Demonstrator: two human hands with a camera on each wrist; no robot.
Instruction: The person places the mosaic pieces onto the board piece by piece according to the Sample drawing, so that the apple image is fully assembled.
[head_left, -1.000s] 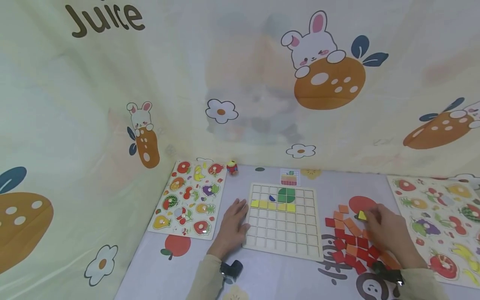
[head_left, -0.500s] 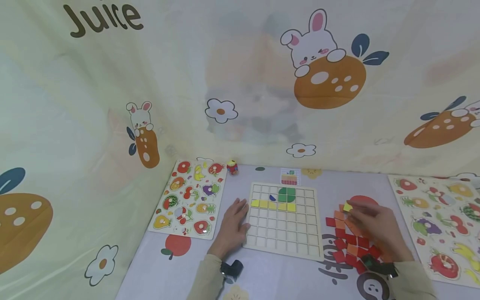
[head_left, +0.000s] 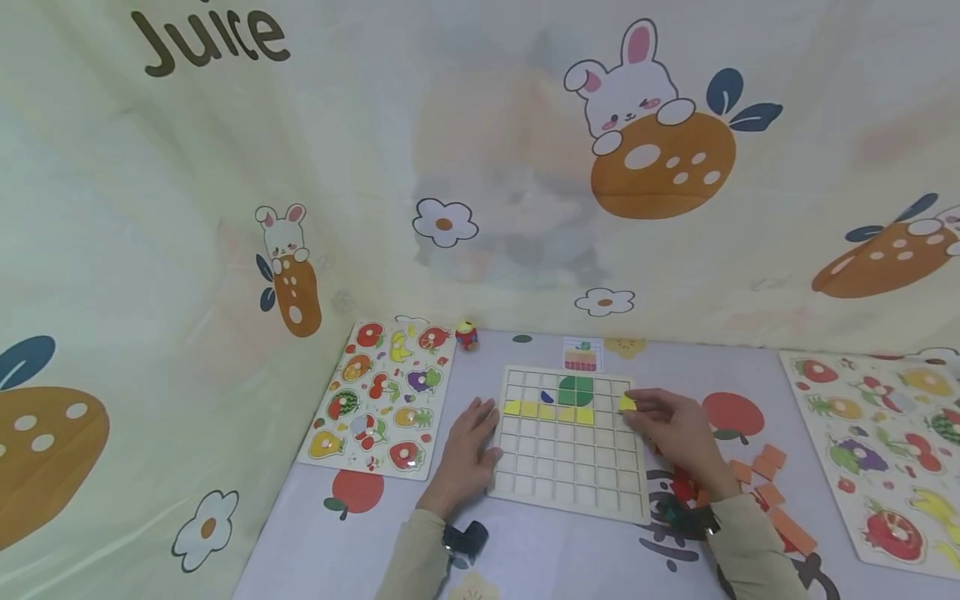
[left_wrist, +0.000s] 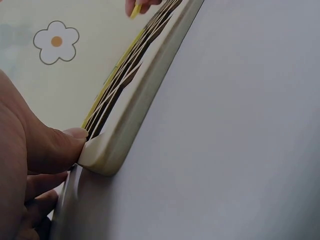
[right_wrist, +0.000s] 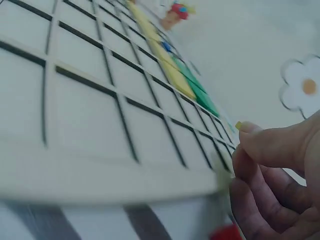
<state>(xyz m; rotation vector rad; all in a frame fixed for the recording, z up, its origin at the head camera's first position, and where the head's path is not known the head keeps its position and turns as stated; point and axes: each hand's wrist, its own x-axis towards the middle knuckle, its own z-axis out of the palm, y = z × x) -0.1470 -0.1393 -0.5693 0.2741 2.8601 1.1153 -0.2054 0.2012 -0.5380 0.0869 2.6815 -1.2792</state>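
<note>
A: Which lettering is showing?

B: The word "Juice" [head_left: 210,40] is standing in dark print at the upper left of the backdrop [head_left: 337,125]. More dark lettering [head_left: 667,551] is running over the surface [head_left: 570,558]; partly hidden, it is not reading clearly.

A: Where is the yellow tile [head_left: 627,403], and which way is it pointing?

B: The right hand [head_left: 675,425] is holding it over the far right part of the board [head_left: 562,475], its grip pinching the tile between thumb and fingers. In the left wrist view the tile is showing as a thin strip, sloping roughly in line with the board; its long axis cannot be told.

A: And the left hand [head_left: 467,454]?

B: It is resting at the board's left edge, thumb touching the frame, grip apart with fingers extended. A row of yellow pieces [head_left: 548,412] is running left to right, just below the green pieces [head_left: 576,390].
</note>
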